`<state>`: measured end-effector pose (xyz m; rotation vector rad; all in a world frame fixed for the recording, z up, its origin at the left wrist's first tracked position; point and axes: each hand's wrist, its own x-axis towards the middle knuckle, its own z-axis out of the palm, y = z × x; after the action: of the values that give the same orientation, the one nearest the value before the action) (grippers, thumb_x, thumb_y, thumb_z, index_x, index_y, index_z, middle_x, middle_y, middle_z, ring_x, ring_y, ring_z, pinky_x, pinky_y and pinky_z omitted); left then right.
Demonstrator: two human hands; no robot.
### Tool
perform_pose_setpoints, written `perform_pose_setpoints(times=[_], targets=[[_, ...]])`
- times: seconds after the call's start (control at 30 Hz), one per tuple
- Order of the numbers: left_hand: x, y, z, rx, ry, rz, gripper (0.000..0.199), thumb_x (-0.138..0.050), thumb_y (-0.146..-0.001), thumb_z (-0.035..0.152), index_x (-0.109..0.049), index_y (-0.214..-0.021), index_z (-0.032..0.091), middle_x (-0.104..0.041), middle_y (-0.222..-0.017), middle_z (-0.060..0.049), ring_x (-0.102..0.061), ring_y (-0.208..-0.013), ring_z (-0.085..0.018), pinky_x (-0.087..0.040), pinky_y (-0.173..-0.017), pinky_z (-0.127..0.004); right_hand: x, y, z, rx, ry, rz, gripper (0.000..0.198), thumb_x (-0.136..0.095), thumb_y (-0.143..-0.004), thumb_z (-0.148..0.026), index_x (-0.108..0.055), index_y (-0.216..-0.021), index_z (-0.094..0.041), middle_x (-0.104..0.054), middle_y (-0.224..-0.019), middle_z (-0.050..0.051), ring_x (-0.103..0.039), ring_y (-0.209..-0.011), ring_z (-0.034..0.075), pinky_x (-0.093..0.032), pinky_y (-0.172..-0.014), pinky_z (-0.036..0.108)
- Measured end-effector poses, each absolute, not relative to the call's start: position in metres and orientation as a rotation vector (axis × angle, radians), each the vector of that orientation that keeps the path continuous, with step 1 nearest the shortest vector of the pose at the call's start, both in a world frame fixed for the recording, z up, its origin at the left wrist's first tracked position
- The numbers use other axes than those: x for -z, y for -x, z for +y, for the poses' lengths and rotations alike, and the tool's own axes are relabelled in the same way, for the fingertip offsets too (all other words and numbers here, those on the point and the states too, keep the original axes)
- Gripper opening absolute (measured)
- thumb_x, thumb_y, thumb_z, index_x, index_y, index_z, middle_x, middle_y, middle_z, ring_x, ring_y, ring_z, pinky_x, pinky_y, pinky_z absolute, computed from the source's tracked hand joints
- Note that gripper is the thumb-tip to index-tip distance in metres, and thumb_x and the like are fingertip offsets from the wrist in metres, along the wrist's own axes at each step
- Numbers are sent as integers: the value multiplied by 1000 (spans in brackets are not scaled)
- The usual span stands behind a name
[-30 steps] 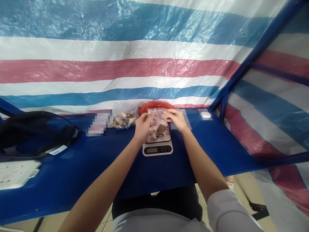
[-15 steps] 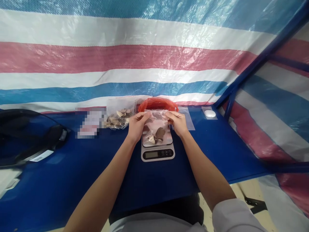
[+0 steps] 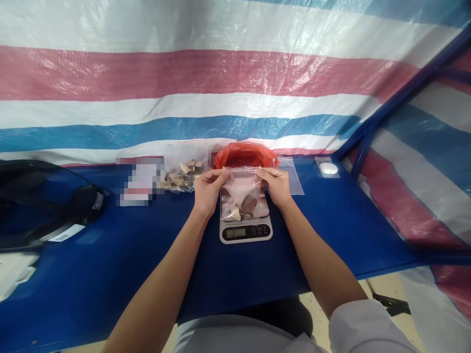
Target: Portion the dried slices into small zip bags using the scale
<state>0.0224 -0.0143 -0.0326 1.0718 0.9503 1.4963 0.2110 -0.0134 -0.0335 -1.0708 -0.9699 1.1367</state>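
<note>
Between my hands is a small clear zip bag [image 3: 241,189] with several dried brown and pale pieces [image 3: 248,203] in its lower part, perhaps dried mushroom. My left hand [image 3: 209,190] pinches the bag's top left corner. At the top right corner, my right hand [image 3: 275,185] pinches it too. The bag is over a white digital kitchen scale [image 3: 246,234] and hides most of its shiny plate; whether it rests on the plate I cannot tell. No digits are readable on the scale's display.
Behind the scale stands a red plastic bag [image 3: 246,153], its mouth open. A larger clear bag of dried pieces [image 3: 184,175] lies left. Flat clear bags [image 3: 292,176] and a white earbud-like case [image 3: 328,168] lie right. A black strapped item [image 3: 84,201] sits far left on the blue table [image 3: 147,274].
My view has tilted down and shifted slightly, so everything sits a little differently in frame. The bag's top edge looks stretched a bit wider between my hands; both keep their pinch.
</note>
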Motion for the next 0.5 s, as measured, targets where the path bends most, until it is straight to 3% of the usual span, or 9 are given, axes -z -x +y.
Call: perform_pose_setpoints(times=[0.27,0.5], targets=[[31,-23,-20,-1545,-1160,1035,25,-83,-69,42,-76,-71,18,-73,-70,-3,-65,-64,-15,-52,-68,-28,32,-209,-19,-1152,1121,-1060,36,-80,-67,-56,-76,-76,-21,-76,-75,3,-65,-54,15,-53,-48,26],[33,-23,-21,-1560,-1190,1046,21,-81,-71,39,-74,-67,20,-73,-69,-2,-65,-65,-15,-53,-67,-28,32,-208,-20,-1061,1116,-1126,32,-77,-72,-53,-75,-71,-21,-74,-68,2,-60,-51,12,-47,-47,25]])
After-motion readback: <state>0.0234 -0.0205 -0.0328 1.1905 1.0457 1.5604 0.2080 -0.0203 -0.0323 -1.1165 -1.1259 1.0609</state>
